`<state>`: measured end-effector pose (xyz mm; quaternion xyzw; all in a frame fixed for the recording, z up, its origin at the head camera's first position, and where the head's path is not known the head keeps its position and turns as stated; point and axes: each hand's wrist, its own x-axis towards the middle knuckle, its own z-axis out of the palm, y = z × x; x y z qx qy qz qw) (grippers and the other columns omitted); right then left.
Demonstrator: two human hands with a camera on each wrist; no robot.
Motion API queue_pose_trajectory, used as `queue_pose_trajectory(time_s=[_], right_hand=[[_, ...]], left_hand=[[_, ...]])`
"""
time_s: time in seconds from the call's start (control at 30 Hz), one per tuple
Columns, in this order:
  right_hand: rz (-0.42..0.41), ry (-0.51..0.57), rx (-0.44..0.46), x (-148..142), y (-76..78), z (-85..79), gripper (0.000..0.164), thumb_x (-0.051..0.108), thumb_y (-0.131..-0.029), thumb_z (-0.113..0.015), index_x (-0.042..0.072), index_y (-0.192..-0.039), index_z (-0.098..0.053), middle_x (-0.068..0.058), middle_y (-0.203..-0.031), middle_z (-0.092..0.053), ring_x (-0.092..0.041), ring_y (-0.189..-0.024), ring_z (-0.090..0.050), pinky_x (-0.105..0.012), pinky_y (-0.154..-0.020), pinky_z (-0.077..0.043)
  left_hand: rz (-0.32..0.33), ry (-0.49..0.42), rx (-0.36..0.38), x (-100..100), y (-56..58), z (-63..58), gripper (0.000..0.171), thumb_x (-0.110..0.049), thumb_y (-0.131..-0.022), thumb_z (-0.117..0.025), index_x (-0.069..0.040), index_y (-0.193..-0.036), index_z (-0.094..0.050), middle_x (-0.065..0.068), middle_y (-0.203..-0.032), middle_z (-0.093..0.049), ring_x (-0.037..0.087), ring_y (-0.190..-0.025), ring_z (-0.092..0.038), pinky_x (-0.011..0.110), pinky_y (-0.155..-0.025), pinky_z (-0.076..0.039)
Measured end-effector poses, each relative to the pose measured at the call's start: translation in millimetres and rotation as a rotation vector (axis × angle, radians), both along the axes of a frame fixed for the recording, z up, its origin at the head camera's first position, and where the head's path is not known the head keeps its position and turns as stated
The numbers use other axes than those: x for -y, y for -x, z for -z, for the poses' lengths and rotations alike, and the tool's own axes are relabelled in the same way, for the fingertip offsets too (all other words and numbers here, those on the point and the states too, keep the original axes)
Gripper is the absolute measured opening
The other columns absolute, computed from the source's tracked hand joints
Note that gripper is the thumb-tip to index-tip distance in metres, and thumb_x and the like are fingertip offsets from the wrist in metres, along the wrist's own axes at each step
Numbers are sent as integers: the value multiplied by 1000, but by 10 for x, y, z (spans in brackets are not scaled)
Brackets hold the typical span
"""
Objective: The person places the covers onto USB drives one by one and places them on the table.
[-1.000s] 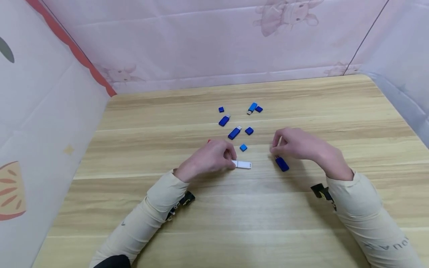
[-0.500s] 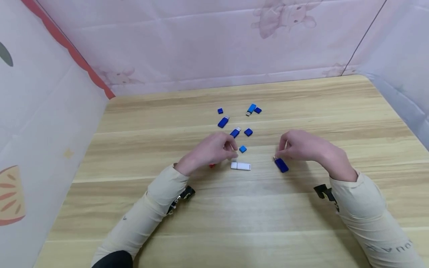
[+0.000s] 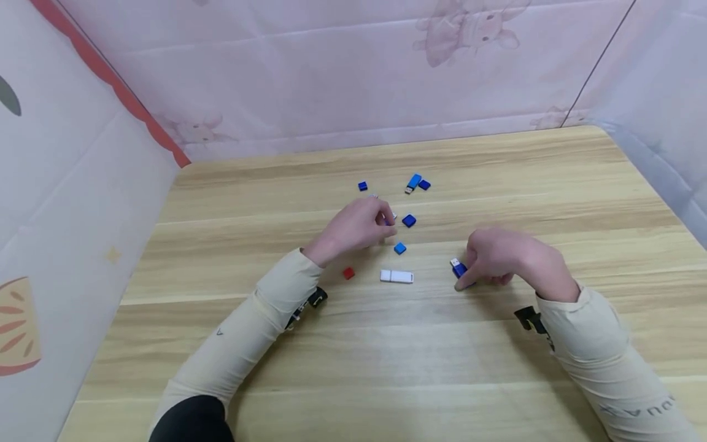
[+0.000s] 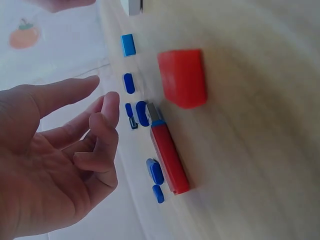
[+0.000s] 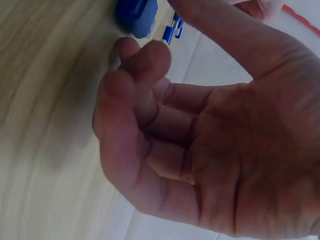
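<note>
My left hand (image 3: 359,226) hovers over the middle of the table, in front of two dark blue USB sticks that it mostly hides. In the left wrist view its thumb and fingertips stand apart with nothing between them. A red USB stick (image 4: 169,157) and a red cap (image 4: 184,77) lie beside it. My right hand (image 3: 505,255) is low at a dark blue USB stick (image 3: 458,267), the thumb across the stick's near end. In the right wrist view the stick's blue body (image 5: 137,17) shows just beyond the loosely bent fingers; no firm grip is visible.
A white capped USB stick (image 3: 396,276) lies between the hands. Farther back are a light blue cap (image 3: 400,248), dark blue caps (image 3: 409,220) and a light blue USB stick (image 3: 413,183). Printed cloth (image 3: 309,80) hangs behind the wooden table (image 3: 386,380).
My left hand has let go of the white USB stick and moved away from me, uncovering the red cap. The right hand has shifted from the blue stick's metal plug toward its near end.
</note>
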<state>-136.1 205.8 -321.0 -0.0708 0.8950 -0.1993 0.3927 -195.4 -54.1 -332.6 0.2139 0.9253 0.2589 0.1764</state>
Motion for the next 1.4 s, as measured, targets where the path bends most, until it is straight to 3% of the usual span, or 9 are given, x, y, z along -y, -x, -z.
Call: queue_pose_trajectory(time_s=[0.07,0.23,0.37,0.5,0.67,0.87,1.13,1.3,1.4], right_hand=[[-1,-1,5,9,-4,2,44,33,-89,-85,17,-66,-51,6,-61,-47,-10,-56,-44,-23,-55,-41],[3,17,6,23,-6,7,25,25,-91,-83,8,-84,-66,2,-70,-56,-10,-60,-48,-23,-57,-42],[-11,30,-18,24,-6,7,24,23,-91,-83,4,-92,-68,0,-75,-59,-11,-61,-49,-23,-57,-42],[-26,26,-64,27,-2,3,26,24,-90,-83,4,-91,-66,-2,-79,-61,-11,-61,-50,-25,-57,-42],[-44,16,-174,14,12,-5,32,31,-88,-85,4,-91,-66,-4,-84,-62,-16,-71,-54,-28,-62,-44],[-51,22,-247,16,51,-20,36,34,-89,-84,3,-98,-68,-6,-88,-63,-19,-78,-53,-30,-65,-42],[-16,95,-297,39,71,21,31,27,-92,-82,1,-98,-65,-4,-76,-65,-17,-70,-55,-30,-62,-43],[15,119,-335,51,108,38,31,27,-92,-82,1,-101,-67,-4,-77,-71,-16,-70,-59,-30,-63,-44],[13,130,-333,34,132,24,32,28,-92,-82,1,-101,-69,-4,-81,-76,-16,-72,-64,-30,-65,-46]], left_hand=[[7,20,-18,-32,31,-2,19,-25,-100,-74,-11,-112,-75,2,-99,-71,16,-79,-64,26,-68,-50],[44,78,-90,-107,89,11,22,-28,-100,-73,-11,-114,-75,2,-106,-75,16,-88,-66,30,-78,-53],[67,144,-144,-176,121,36,26,-32,-100,-74,-12,-115,-74,1,-113,-76,15,-93,-67,32,-81,-55],[90,218,-189,-257,142,77,24,-36,-100,-73,-13,-107,-74,-1,-100,-73,14,-84,-63,26,-70,-50],[117,299,-264,-361,168,150,32,-42,-101,-70,-15,-85,-66,-4,-78,-55,11,-69,-51,22,-56,-36],[131,358,-301,-433,169,153,34,-45,-103,-67,-15,-86,-63,-3,-80,-51,11,-71,-49,23,-55,-32],[144,333,-294,-446,178,162,25,-34,-105,-66,-13,-91,-68,-1,-87,-60,12,-73,-54,22,-54,-35],[143,252,-280,-399,124,93,21,-34,-102,-70,-15,-108,-74,-4,-101,-70,11,-83,-61,22,-62,-46],[163,175,-254,-366,75,40,22,-33,-102,-72,-14,-113,-74,-3,-101,-72,11,-83,-63,22,-66,-51]])
